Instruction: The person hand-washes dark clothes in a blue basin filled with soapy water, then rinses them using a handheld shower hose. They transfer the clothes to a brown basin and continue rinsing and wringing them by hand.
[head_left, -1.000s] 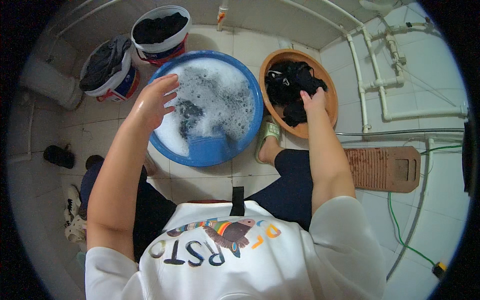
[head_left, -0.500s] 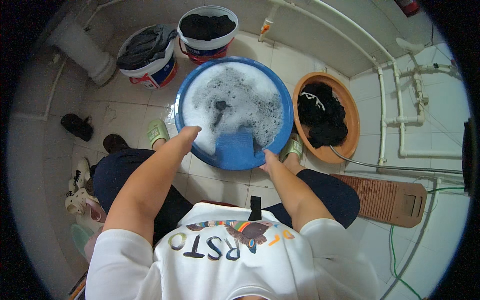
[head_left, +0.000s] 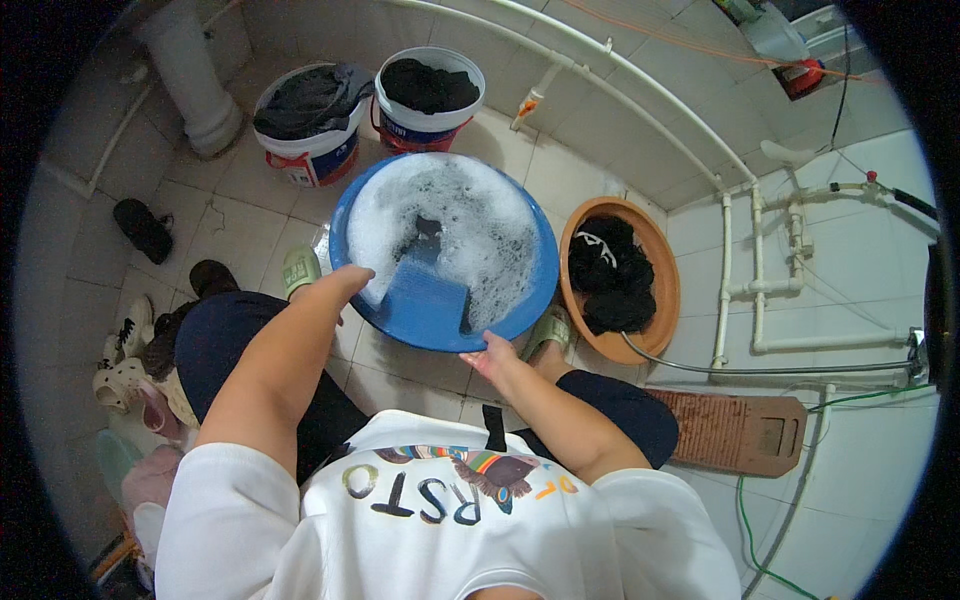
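Note:
A round blue basin (head_left: 545, 285) full of white suds (head_left: 380, 215) stands on the floor between my feet. Its near side has a ridged blue washboard part (head_left: 420, 295) sloping into the water. Dark cloth (head_left: 428, 228) pokes up through the foam near the middle. My left hand (head_left: 350, 285) grips the basin's near-left rim, its fingers mostly hidden at the outer side. At the near-right rim my right hand (head_left: 492, 357) holds on, thumb on top and fingers curled under the edge.
Two white buckets, left (head_left: 335, 155) and right (head_left: 450, 125), hold dark cloth beyond the basin. An orange basin (head_left: 665, 270) with black clothes and a hose (head_left: 720, 370) stands right. A brown washboard (head_left: 730, 430) lies nearer. Shoes (head_left: 125, 345) sit left; white pipes (head_left: 725, 270) line the wall.
The whole view has shifted and turned a little. Both hands stay on the blue basin's rim. Suds have drifted, baring more of its ridged part and the dark cloth.

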